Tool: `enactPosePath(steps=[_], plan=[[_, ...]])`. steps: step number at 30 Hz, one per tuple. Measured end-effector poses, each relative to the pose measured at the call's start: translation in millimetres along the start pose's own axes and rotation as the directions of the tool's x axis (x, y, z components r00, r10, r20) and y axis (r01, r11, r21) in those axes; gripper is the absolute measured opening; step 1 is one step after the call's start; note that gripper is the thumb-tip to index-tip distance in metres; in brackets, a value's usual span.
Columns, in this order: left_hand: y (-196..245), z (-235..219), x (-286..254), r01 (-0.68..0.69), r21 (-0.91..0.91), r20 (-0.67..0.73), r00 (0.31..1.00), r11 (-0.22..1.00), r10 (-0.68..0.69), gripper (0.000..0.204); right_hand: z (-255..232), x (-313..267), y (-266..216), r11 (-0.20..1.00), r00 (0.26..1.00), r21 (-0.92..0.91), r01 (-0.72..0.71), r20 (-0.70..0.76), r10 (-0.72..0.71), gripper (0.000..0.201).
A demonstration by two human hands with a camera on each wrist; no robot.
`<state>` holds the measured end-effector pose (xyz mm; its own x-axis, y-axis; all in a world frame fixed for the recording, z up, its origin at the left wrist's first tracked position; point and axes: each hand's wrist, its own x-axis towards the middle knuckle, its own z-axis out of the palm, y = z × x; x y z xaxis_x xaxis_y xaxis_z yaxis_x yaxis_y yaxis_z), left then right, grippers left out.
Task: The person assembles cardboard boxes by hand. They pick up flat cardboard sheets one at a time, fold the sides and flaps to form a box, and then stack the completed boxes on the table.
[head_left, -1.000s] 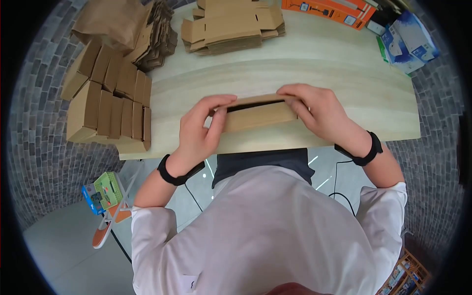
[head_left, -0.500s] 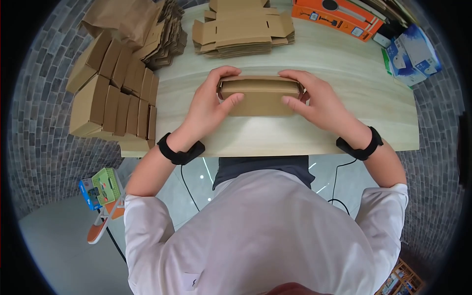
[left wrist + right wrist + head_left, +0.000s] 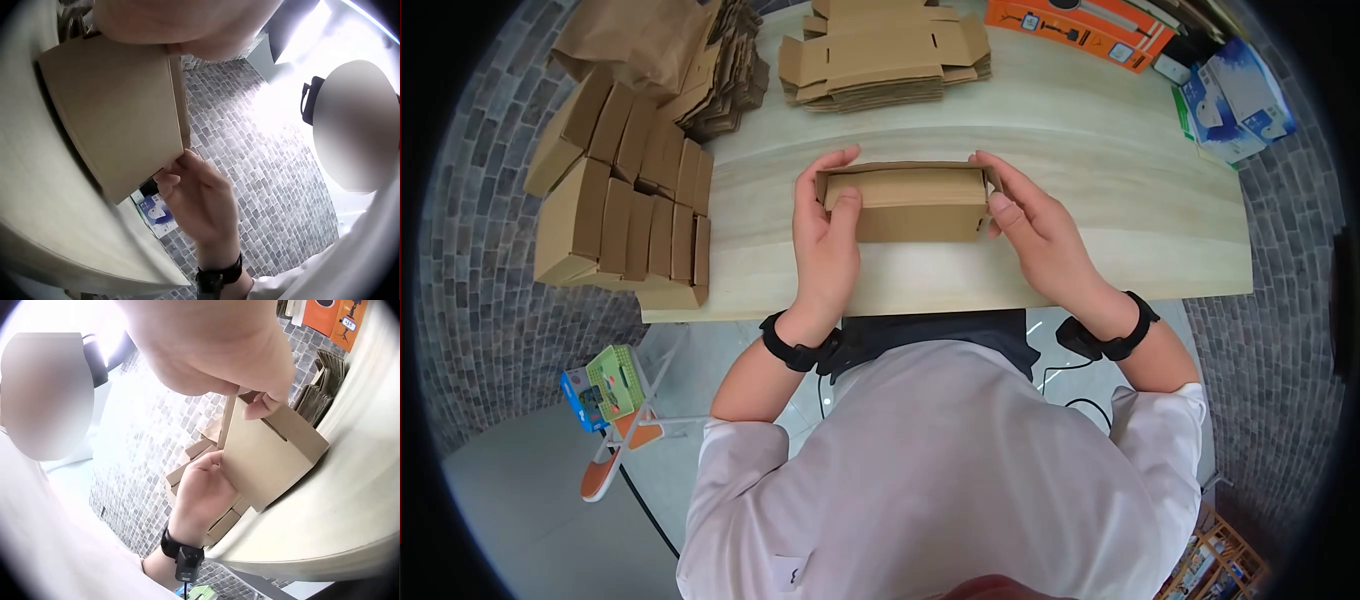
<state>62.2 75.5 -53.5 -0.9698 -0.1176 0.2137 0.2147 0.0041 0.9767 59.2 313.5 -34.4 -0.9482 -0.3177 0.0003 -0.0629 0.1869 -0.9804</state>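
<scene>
Between the two hands a small brown cardboard box [image 3: 920,222] stands on the table near its front edge, its top side open toward the person. The left hand [image 3: 828,235] grips the box's left end, thumb on the near top edge and fingers round the far side. At the right end the right hand [image 3: 1040,228] holds the corner, thumb on the end and fingers behind. In the left wrist view the box [image 3: 119,106] shows a plain wide side. The right wrist view shows a slot in the box [image 3: 262,456] beside the right hand's fingers [image 3: 262,406].
Closed brown boxes [image 3: 570,225] are stacked at the table's left. Behind them lie a brown paper bag [image 3: 630,45] and folded cardboard [image 3: 725,85]. Flat box blanks [image 3: 880,65] are piled at the back centre. An orange box [image 3: 1080,30] and a blue-white package [image 3: 1235,105] stand back right.
The box was first tipped with a narrow opening, then turned so its inside shows. Since then the left hand has moved left and its thumb now lies over the box's left end.
</scene>
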Motion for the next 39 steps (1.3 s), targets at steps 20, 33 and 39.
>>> enactPosePath(steps=[20, 33, 39], plan=[[6.1, 5.5, 2.5, -0.084, 0.382, 0.044, 0.996, 0.920, 0.073, 0.032, -20.2, 14.1, -36.0, 0.893, 0.989, -0.428, 0.135, 0.007, -0.147, 0.023], [-4.2, -0.8, 1.7, -0.108, 0.244, 0.110, 0.990, 0.964, 0.083, 0.034, -31.2, 17.0, -14.9, 0.985, 0.993, 0.170, -0.025, 0.119, 0.005, 0.013], [-5.3, -2.5, 1.4, -0.100, 0.208, 0.104, 0.991, 0.973, 0.079, 0.028, -36.2, 18.5, -16.4, 0.999, 0.979, 0.032, -0.005, 0.202, -0.001, 0.031]])
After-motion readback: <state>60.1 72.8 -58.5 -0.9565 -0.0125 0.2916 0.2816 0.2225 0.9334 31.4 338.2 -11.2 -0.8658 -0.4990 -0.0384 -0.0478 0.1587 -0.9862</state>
